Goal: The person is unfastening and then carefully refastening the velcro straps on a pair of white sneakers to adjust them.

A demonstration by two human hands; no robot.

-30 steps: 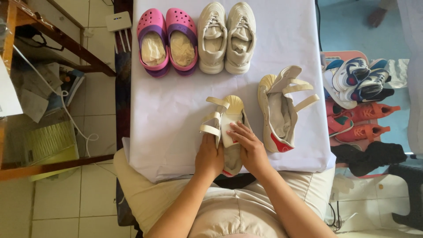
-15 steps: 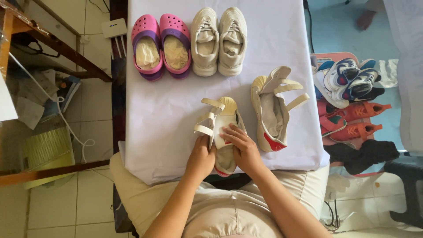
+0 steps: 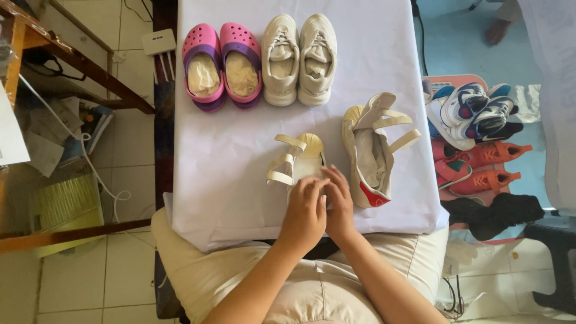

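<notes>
A cream strappy sandal (image 3: pixel 298 161) lies near the table's (image 3: pixel 228 180) near edge, both hands upon it: left hand (image 3: pixel 305 215) and right hand (image 3: pixel 339 204) with fingers curled, pressing its heel. Its mate (image 3: pixel 371 157) lies just right; bare cloth spreads left.

Home room: tiled floor (image 3: pixel 126 150), cloth-covered table (image 3: pixel 228 162), shoe pile (image 3: pixel 480 144) alongside.
</notes>
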